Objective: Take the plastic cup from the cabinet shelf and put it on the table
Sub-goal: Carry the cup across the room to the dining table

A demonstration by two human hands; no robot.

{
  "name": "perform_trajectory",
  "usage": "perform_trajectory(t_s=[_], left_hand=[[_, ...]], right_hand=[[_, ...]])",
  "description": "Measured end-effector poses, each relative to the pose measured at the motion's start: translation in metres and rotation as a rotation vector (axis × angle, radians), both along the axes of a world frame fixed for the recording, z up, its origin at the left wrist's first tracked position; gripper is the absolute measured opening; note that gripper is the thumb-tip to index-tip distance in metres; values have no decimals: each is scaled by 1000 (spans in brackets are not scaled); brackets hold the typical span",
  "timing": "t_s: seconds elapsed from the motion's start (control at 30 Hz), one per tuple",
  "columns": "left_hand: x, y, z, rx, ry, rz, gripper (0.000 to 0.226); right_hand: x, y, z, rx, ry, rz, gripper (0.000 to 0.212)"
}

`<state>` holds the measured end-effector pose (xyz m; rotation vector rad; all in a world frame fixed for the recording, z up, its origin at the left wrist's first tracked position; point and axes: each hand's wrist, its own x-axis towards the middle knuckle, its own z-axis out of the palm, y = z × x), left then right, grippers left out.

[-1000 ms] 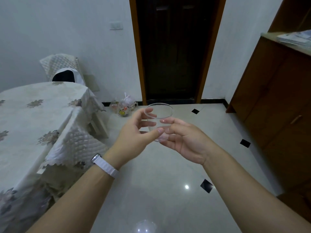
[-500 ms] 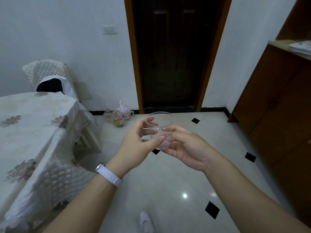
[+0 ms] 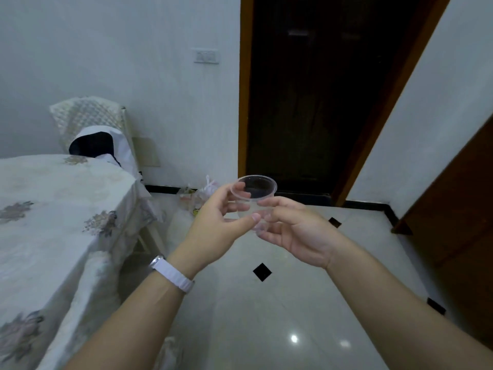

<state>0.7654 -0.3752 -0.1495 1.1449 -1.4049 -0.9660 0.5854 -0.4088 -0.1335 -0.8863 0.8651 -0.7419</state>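
Observation:
A clear plastic cup (image 3: 257, 192) is upright in mid-air in front of me, above the floor. My left hand (image 3: 217, 231) grips its left side, thumb across the front. My right hand (image 3: 296, 231) holds its right side and base with the fingertips. The table (image 3: 53, 209), covered by a white flowered cloth, stands to the left of the cup, a short reach away. The brown wooden cabinet (image 3: 458, 209) is at the right edge; its shelf is out of view.
A chair with a quilted cover (image 3: 93, 129) stands behind the table against the wall. Plastic bags (image 3: 197, 194) lie on the floor by a dark doorway (image 3: 320, 102). The floor is glossy white tile with small black diamonds (image 3: 262, 271).
The view has tilted up and swung; the table now takes up more of the left side. Both hands have kept their hold on the cup, which sits slightly higher in the frame.

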Motion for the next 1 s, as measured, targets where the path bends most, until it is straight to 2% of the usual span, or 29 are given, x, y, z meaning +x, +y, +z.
perform_trajectory(t_s=[0.23,0.4,0.83,1.0], left_hand=[[47,-68,-19,18,7,122,62],[67,-127,-34,49,25,189,58],[93,-291,-5,36,-4,458,53],[114,-319,-3,41,-35,547,54]], right_hand=[[49,-82,-14,16,-8,129,41],[72,-156,-30,45,-34,209,36],[132,-361,-19,69,-107,485,40],[161,-401,-24,91,-149,590,29]])
